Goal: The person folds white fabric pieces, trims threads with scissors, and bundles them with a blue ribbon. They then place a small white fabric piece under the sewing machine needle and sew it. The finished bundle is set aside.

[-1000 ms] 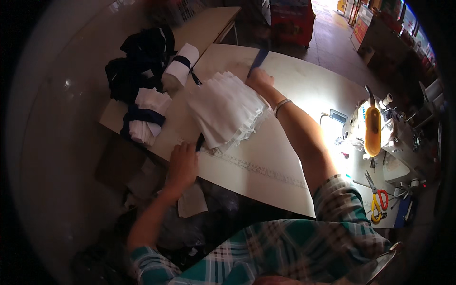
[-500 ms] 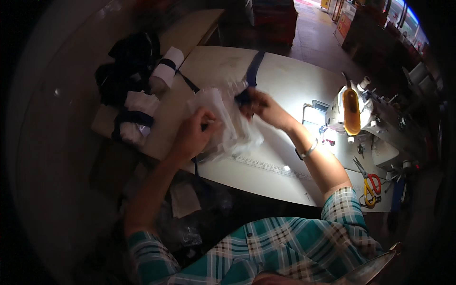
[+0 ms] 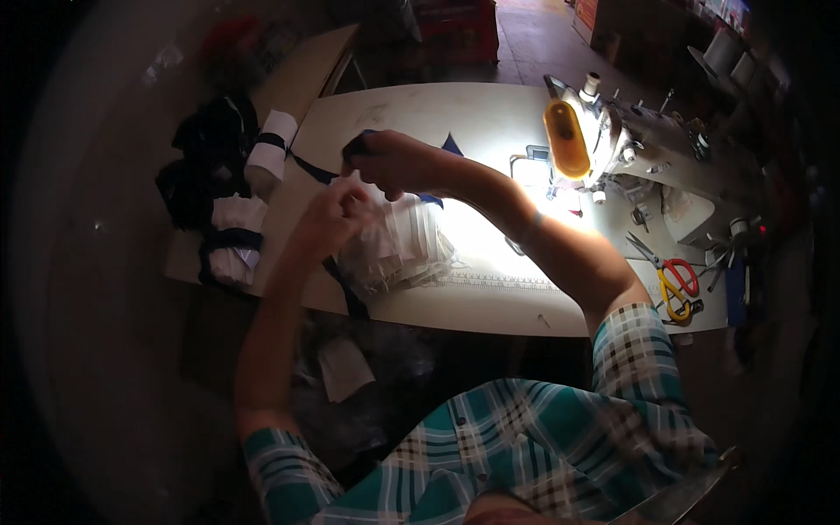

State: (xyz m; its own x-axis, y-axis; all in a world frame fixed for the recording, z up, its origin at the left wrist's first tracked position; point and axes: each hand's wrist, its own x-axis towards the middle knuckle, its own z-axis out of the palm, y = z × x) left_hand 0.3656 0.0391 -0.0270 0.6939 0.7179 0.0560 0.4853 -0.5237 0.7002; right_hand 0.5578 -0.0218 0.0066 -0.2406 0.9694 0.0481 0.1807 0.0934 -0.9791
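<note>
Far left of the fingers, at the edge of the surface [image 3: 490, 306]: a heap of dark cloth [image 3: 206, 166] and rolled white bundles [image 3: 254, 197] banded with dark strips. Left hand [image 3: 332, 214] raised over a stack of white fabric pieces [image 3: 398, 245], fingers closed, pinching a dark strap [image 3: 337, 280] that hangs down past the front edge. Just above and right of it, right hand [image 3: 389, 162], fingers curled shut on the strap's other end, a dark bit showing at the knuckles. Stack directly under and slightly right of both hands, resting on the lit surface. Well right of the fingers: a sewing machine [image 3: 582, 136] with a yellow face. Farther right still: red-handled scissors [image 3: 669, 276] lying flat.
</note>
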